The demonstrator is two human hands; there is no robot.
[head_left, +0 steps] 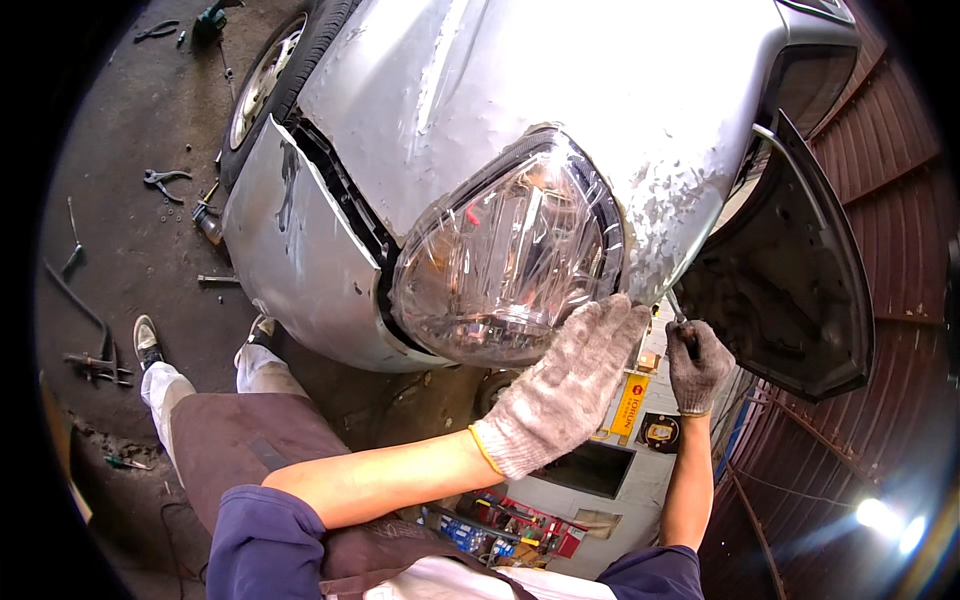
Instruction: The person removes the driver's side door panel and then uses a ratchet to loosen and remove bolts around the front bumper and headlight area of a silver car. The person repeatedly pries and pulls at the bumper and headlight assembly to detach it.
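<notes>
My left hand [560, 390], in a grey knit glove, lies with fingers stretched out against the lower edge of the silver, rippled panel [665, 185], beside the headlight [505, 260] with its clear, scratched-looking covering. My right hand [700, 365], also gloved, grips a thin metal tool [677, 305] whose upper end reaches the panel's edge, right of my left hand. A separated silver bumper [290, 240] sits left of the headlight, with a dark gap along it.
Pliers [165, 182], power tools [208, 22] and hand tools are scattered on the stained floor [120, 260] at left. A tire [270, 85] is at upper left. A raised black panel [795, 280] stands at right. Shelving with tools [485, 525] shows low in view.
</notes>
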